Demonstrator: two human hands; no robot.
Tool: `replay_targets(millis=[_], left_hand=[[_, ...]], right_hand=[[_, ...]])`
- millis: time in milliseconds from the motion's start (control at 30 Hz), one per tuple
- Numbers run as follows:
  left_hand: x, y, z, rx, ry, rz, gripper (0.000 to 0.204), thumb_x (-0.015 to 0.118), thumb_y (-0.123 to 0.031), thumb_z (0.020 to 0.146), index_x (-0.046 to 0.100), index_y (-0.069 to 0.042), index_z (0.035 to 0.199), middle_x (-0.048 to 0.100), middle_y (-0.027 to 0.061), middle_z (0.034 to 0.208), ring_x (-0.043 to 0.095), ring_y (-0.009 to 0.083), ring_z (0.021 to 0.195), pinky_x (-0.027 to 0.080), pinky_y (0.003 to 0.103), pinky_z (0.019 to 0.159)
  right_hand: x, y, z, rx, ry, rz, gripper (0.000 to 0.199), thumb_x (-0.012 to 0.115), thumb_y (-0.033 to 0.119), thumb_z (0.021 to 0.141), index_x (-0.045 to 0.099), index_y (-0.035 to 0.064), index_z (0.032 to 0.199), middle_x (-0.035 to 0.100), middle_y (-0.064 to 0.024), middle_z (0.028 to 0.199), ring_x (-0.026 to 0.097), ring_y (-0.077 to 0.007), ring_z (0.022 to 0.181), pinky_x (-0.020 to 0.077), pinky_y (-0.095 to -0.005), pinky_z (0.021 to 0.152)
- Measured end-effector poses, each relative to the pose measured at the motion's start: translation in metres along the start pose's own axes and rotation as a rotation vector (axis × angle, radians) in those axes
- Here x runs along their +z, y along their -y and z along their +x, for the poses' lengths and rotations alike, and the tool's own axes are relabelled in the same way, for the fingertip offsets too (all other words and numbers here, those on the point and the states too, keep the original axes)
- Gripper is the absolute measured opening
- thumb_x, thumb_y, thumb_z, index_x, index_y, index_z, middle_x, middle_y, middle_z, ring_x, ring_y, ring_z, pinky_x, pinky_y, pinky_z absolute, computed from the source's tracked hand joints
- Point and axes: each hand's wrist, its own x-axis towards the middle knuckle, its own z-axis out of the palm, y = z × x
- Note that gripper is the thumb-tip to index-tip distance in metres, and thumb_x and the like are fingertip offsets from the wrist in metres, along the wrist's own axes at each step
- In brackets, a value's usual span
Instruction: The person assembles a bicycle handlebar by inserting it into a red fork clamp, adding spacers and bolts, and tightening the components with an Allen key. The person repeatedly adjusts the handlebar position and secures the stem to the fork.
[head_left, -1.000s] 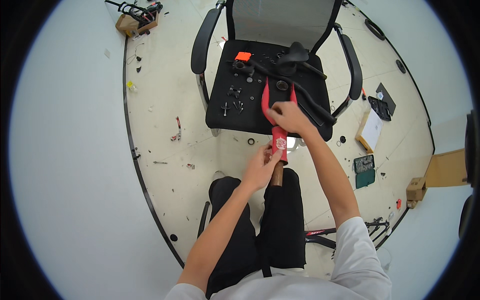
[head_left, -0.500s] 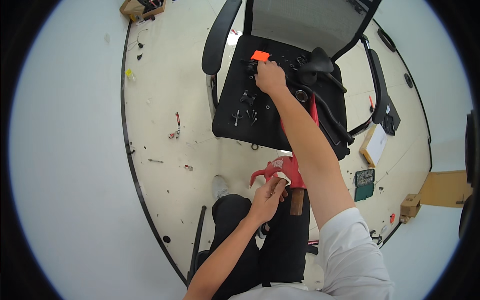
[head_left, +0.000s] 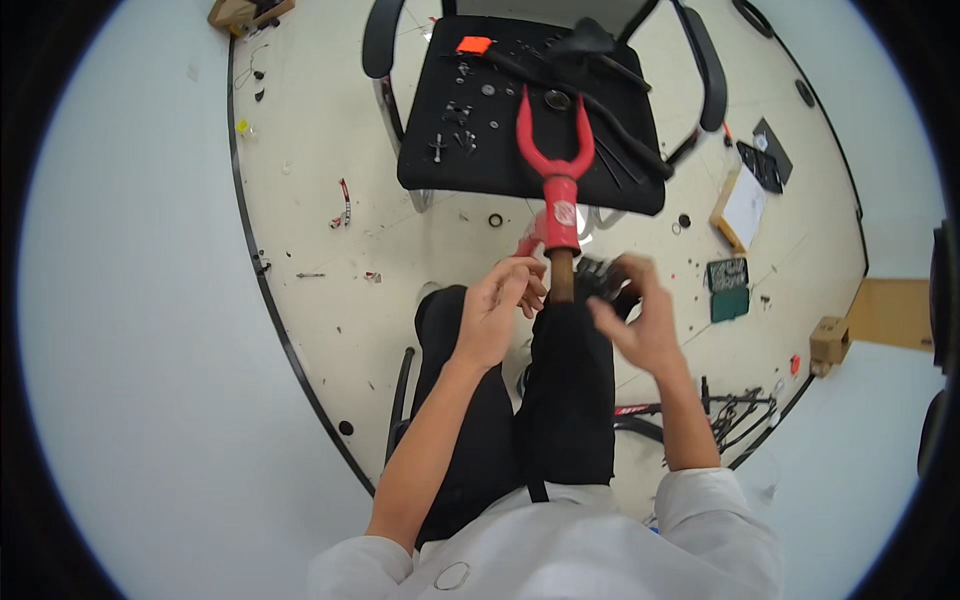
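Observation:
A red bicycle fork [head_left: 561, 205] stretches from the chair to my lap. Its two prongs point away over the seat, and its brownish steerer tube [head_left: 562, 276] ends above my thigh. Just left of the tube is my left hand [head_left: 490, 308], fingers loosely bent and apart, with nothing visible in them. On the tube's other side my right hand [head_left: 645, 318] grips a small black bike part [head_left: 598, 278], blurred by motion, between thumb and fingers. Behind the tube, partly hidden by the fork, another red piece [head_left: 532, 238] shows.
The black office chair seat [head_left: 440, 180] bears small bolts, rings, an orange piece [head_left: 474, 45], a saddle [head_left: 580, 42] and a dark curved bar [head_left: 620, 125]. On the floor lie a green tool case [head_left: 729, 304], a white-topped box [head_left: 742, 210] and, beside my right arm, a bicycle frame [head_left: 640, 410].
My right hand has come back from the chair seat to the tube, bringing the black part along. The fork now points away over the seat. My left hand has shifted slightly left and up.

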Motion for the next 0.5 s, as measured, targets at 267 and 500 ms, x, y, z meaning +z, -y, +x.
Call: replay_targets(millis=[267, 500], left_hand=[[0.017, -0.007, -0.034, 0.022, 0.070, 0.462, 0.042, 0.070, -0.014, 0.096, 0.056, 0.005, 0.131, 0.067, 0.0052, 0.098, 0.062, 0.0061, 0.083, 0.050, 0.022, 0.070], [0.019, 0.012, -0.035, -0.006, -0.006, 0.444, 0.043, 0.070, -0.014, 0.097, 0.055, 0.003, 0.134, 0.066, 0.0049, 0.097, 0.063, 0.0064, 0.082, 0.049, 0.021, 0.071]], right_hand=[[0.027, -0.013, -0.032, -0.177, 0.033, -0.018, 0.048, 0.081, 0.006, 0.072, 0.062, 0.0084, 0.116, 0.062, -0.0128, 0.106, 0.060, -0.0354, 0.101, 0.0504, -0.0424, 0.084], [0.029, -0.025, -0.029, -0.095, 0.052, 0.066, 0.048, 0.080, 0.001, 0.071, 0.064, 0.0077, 0.116, 0.063, -0.0124, 0.106, 0.063, -0.0359, 0.101, 0.0516, -0.0423, 0.086]])
